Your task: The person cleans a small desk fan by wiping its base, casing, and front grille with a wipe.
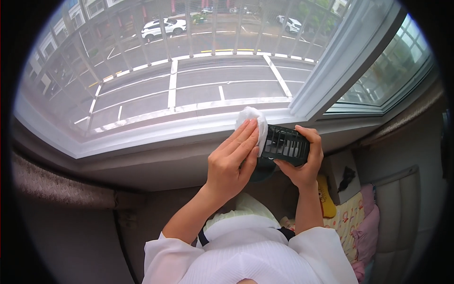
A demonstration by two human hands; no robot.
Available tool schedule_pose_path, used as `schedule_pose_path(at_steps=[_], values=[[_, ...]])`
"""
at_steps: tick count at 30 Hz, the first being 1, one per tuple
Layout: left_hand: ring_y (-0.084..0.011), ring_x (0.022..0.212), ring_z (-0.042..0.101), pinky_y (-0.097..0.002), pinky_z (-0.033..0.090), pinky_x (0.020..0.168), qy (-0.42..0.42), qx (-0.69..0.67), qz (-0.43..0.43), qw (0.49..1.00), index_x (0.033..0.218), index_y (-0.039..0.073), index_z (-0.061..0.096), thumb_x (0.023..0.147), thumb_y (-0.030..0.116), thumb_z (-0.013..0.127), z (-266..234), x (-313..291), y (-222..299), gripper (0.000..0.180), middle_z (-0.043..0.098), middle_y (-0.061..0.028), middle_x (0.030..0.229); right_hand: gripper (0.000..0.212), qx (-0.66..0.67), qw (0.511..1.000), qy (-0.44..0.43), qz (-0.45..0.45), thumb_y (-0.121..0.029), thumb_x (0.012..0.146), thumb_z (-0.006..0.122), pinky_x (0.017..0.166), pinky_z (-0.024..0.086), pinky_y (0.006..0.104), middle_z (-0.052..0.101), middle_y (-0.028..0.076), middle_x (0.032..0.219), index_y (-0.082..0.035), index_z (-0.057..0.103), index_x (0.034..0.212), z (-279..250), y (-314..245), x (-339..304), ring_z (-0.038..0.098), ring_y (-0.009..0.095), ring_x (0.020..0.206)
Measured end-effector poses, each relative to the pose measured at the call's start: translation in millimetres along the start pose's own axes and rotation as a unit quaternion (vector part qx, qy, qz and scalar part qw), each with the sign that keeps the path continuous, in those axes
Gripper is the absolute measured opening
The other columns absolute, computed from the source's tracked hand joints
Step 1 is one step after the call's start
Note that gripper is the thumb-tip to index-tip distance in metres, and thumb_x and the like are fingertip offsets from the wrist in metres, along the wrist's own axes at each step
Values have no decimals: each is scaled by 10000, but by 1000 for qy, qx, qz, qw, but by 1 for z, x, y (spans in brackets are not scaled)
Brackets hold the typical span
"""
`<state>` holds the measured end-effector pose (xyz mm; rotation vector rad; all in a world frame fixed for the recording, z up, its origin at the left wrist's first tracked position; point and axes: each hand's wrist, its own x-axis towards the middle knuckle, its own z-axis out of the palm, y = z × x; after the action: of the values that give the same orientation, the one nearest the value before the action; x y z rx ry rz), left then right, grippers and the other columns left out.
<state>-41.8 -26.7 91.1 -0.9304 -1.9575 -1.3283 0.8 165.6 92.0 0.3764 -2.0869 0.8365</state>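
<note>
My right hand (306, 165) grips a dark green, box-shaped plastic piece (285, 145) with a slatted, grille-like face by its right end, thumb in front and fingers behind. A white cloth (248, 114) is pressed against the piece's left end by my left hand (230, 158). The left fingers lie long and close together over the cloth, with the thumb underneath. Just below the piece a dark green rounded part (263, 171) shows, mostly hidden by my left hand; whether it is joined to the piece I cannot tell.
Ahead runs a window sill (189, 123) with a white frame (345, 61) and outside bars, above a street with parked cars. Below right are a bed (347, 215) with patterned bedding, a yellow cushion (325, 196) and a pale cabinet (343, 173). A curtain (61, 184) hangs left.
</note>
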Motion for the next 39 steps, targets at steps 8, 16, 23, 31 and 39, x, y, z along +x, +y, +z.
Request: schedule_pose_path(at_steps=[8, 16, 23, 31, 39], values=[[-358, 1090, 660, -379, 547, 902, 22, 29, -4, 999, 1035, -58, 700, 726, -92, 679, -6, -31, 12, 311, 691, -216, 1104, 717, 22, 999, -15, -19, -217, 564, 920, 768, 516, 376, 656, 103, 981, -91, 546, 1163, -2, 3, 4, 650, 276, 861], [-390, 1179, 598, -412, 494, 976, -27, -15, -64, 997, 1163, -49, 658, 868, 42, 608, -1, 1, 11, 312, 635, -238, 1222, 687, 10, 1000, -11, -9, -291, 618, 908, 767, 502, 386, 652, 98, 993, -96, 548, 1170, -2, 4, 10, 638, 274, 873], [-429, 1311, 467, -436, 420, 1049, -31, -32, -78, 996, 1334, -73, 520, 971, 184, 541, 13, 3, 7, 445, 490, -277, 1397, 692, 5, 1000, -10, -14, -323, 649, 891, 762, 490, 385, 636, 96, 1003, -84, 543, 1197, 1, 8, 19, 622, 267, 869], [-422, 1326, 438, -437, 370, 1074, -32, -23, -100, 994, 1397, -60, 441, 1008, 355, 482, 22, 10, 7, 570, 463, -252, 1423, 702, 96, 993, -74, -14, -246, 641, 890, 830, 493, 382, 609, 110, 1078, -66, 548, 1227, -8, 27, 33, 602, 281, 964], [-362, 1274, 504, -405, 404, 1041, 26, -15, -93, 995, 1313, -28, 554, 946, 362, 614, 44, 18, 8, 539, 538, -194, 1376, 760, 191, 981, -34, 22, -265, 620, 910, 806, 517, 357, 603, 112, 1055, -58, 560, 1262, -12, 53, 34, 625, 273, 939]])
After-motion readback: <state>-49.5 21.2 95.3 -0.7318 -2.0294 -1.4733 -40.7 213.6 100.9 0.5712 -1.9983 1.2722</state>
